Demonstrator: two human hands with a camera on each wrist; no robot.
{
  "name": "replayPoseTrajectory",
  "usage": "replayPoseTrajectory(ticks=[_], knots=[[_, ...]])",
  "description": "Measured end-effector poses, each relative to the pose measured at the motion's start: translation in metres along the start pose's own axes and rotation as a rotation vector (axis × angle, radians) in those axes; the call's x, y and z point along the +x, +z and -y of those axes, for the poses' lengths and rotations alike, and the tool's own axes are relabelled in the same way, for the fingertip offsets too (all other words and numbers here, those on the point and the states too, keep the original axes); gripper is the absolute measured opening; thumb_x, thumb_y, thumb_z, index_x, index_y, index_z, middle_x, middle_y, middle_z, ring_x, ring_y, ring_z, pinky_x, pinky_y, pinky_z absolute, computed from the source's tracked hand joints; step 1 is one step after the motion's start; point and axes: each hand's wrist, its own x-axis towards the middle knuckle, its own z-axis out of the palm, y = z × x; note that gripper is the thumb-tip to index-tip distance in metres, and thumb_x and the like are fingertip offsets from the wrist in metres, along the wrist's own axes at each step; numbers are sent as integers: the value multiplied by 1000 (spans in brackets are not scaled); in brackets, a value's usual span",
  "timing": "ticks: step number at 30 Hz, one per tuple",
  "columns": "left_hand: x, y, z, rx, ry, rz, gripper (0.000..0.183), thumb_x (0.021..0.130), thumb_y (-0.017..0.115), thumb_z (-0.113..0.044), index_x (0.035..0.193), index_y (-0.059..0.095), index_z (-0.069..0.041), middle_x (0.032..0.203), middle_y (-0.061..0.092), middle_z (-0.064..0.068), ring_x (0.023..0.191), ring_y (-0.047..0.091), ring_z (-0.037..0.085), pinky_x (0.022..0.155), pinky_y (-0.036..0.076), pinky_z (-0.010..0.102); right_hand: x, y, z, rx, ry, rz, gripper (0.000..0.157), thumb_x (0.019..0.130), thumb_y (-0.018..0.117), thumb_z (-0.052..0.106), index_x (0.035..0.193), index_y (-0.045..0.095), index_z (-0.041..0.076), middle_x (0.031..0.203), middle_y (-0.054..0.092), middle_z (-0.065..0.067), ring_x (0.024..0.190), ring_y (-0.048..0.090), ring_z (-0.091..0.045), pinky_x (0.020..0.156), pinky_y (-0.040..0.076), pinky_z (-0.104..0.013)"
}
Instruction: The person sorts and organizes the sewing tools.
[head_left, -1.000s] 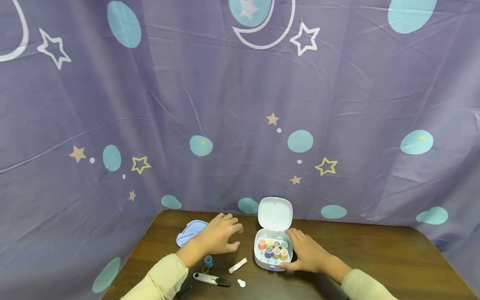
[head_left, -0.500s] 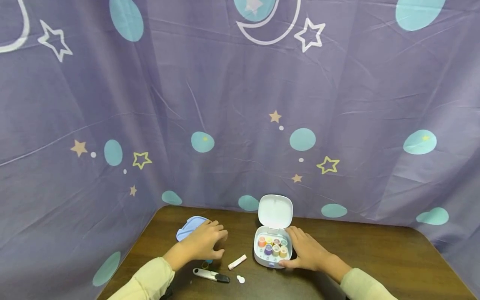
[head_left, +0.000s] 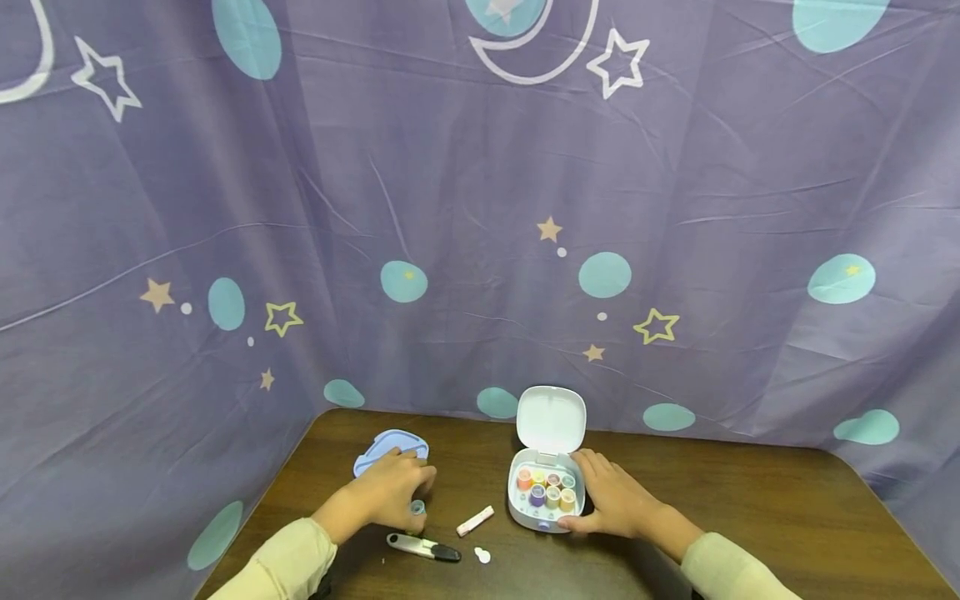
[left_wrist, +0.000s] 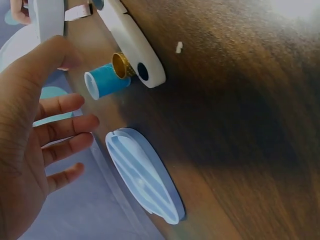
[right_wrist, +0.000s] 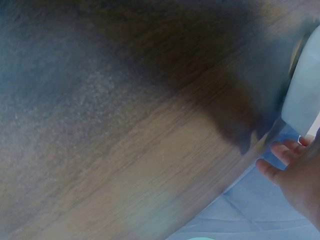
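In the head view my left hand [head_left: 386,493] is at the left of the table, thumb and fingers parted around a blue thread spool [head_left: 417,507]. The left wrist view shows the spool lying on its side just beyond the fingertips, against a gold thimble [left_wrist: 120,65] and the white handle [left_wrist: 137,50] of a black-ended tool. My right hand [head_left: 618,502] grips the right side of a white sewing box [head_left: 527,519], thumb at its front corner and fingers at the back. Several coloured thread spools [head_left: 537,496] stand inside, under the raised lid [head_left: 551,419].
A light blue plastic piece [head_left: 393,440] lies behind my left hand. Between the hands are a small whitish strip [head_left: 475,521] and a white rounded piece [head_left: 482,555]. A patterned purple curtain [head_left: 465,350] hangs behind the wooden table [head_left: 712,500].
My left hand has moved left and lower, from above the table to around the blue spool. The right hand keeps its grip on the box.
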Motion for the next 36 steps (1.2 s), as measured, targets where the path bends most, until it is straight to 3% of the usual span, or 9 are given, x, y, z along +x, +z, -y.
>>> replayPoseTrajectory(ticks=[16, 36], knots=[[-1, 11, 0, 2, -11, 3, 26, 61, 71, -28, 66, 46, -23, 66, 41, -17, 67, 40, 5, 67, 33, 28, -1, 1, -1, 15, 2, 8, 100, 78, 65, 78, 137, 50, -1, 126, 58, -12, 114, 56, -20, 92, 54, -47], [0, 8, 1, -45, -29, 30, 28, 59, 75, -29, 70, 50, -22, 67, 45, -16, 67, 41, 5, 66, 35, 29, 1, 0, -3, 20, -22, -7, 99, 79, 65, 77, 135, 51, -3, 124, 58, -13, 113, 57, -22, 91, 54, -47]])
